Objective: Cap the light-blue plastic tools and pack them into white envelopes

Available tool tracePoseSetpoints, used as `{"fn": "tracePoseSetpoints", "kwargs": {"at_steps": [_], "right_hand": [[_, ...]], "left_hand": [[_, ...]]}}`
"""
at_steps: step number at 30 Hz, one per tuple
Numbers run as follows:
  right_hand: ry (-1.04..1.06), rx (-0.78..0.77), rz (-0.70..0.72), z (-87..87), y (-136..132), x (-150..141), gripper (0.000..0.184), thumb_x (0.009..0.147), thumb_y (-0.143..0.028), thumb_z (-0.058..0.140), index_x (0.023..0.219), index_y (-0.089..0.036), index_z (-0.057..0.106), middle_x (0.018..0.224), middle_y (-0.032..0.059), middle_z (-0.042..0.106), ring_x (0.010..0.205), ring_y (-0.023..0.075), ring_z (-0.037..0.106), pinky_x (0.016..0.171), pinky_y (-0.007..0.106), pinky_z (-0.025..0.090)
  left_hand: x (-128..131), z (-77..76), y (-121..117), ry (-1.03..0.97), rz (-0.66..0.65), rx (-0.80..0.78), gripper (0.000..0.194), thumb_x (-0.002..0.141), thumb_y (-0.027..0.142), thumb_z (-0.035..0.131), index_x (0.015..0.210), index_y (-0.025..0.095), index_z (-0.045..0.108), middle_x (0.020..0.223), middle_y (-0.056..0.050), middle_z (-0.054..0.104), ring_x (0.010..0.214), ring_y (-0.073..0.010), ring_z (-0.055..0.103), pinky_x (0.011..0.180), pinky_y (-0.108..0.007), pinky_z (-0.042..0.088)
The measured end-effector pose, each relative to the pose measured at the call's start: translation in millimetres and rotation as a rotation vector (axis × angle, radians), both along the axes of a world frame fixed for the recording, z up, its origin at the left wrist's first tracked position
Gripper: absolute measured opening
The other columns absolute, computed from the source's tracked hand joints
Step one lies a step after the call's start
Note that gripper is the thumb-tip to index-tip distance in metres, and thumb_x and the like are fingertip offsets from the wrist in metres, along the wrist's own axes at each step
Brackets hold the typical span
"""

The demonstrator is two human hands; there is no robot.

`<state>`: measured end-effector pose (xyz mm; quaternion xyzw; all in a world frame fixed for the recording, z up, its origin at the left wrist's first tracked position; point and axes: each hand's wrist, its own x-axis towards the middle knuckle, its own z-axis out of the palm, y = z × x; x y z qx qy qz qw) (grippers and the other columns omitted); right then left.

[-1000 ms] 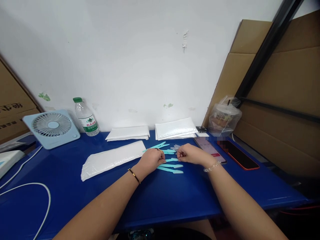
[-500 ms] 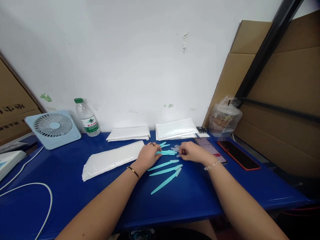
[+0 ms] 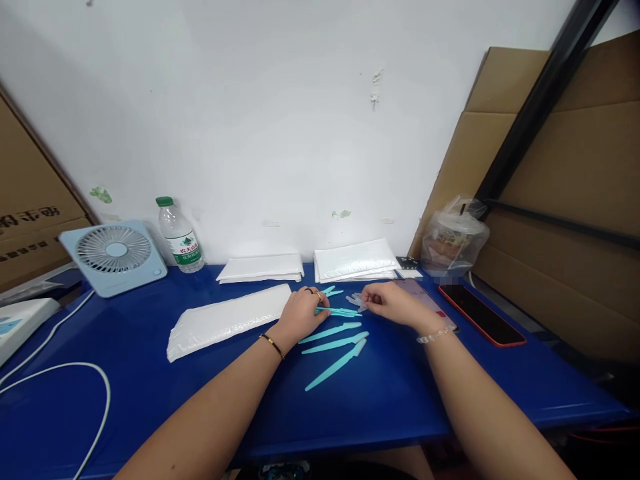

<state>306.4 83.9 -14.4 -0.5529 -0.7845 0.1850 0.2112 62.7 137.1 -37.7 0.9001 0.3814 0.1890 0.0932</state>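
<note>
On the blue tabletop (image 3: 390, 413) in the head view, there's a little spread of turquoise sticks (image 3: 336, 365) right in the middle. Three lie loose on the near side of the hands, each with its skinny tail to the left and its chunkier head to the right. The closest one slants most, tail down toward the wearer, head up and right; the other two lie flatter.

A small bunch (image 3: 345, 312) runs almost straight left to right, its left end at the fingertips of the left hand (image 3: 300, 313). Can't tell if that's a real grip or just resting. The right hand (image 3: 386, 302) is curled with its fingertips close together over some clear pieces (image 3: 353, 300); whether it's pinching one, no idea. The two hands are apart but near each other.

What could go wrong, imo: the clear pieces are small and loose, so a clumsy pinch might flick one away. Also, the left forearm is close enough to those loose sticks that dragging it back could knock them crooked.
</note>
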Motion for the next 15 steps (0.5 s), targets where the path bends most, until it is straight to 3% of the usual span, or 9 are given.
{"fn": "tracePoseSetpoints", "kwargs": {"at_steps": [4, 9, 15], "right_hand": [[0.029, -0.003, -0.001, 6.1, -3.2, -0.1, 0.016, 0.082, -0.025, 0.051, 0.087, -0.018, 0.064, 0.075, 0.0033, 0.064, 0.064, 0.0144, 0.055, 0.057, 0.024, 0.040], [0.001, 0.010, -0.010, 6.2, -3.2, -0.8, 0.015, 0.082, -0.026, 0.052, 0.085, -0.018, 0.065, 0.074, 0.0032, 0.064, 0.063, 0.0144, 0.055, 0.057, 0.025, 0.039], [-0.022, 0.014, 0.013, 0.4, -0.7, -0.2, 0.015, 0.082, -0.027, 0.052, 0.084, -0.018, 0.064, 0.074, 0.0028, 0.064, 0.063, 0.0142, 0.054, 0.056, 0.024, 0.038]], "left_hand": [[-3.2, 1.2, 0.3, -0.048, 0.002, -0.051, 0.016, 0.083, 0.027, 0.050, 0.086, 0.022, 0.065, 0.089, -0.003, 0.065, 0.088, -0.0192, 0.056, 0.076, -0.029, 0.043], [-3.6, -1.7, 1.4, -0.005, -0.063, -0.048, 0.026, 0.082, 0.033, 0.055, 0.105, 0.025, 0.064, 0.102, -0.002, 0.067, 0.098, -0.0217, 0.053, 0.082, -0.032, 0.041], [0.6, -1.5, 1.2, 0.037, -0.042, -0.022, 0.018, 0.085, 0.026, 0.050, 0.082, 0.023, 0.067, 0.090, -0.001, 0.067, 0.089, -0.0192, 0.053, 0.077, -0.031, 0.039]]}}
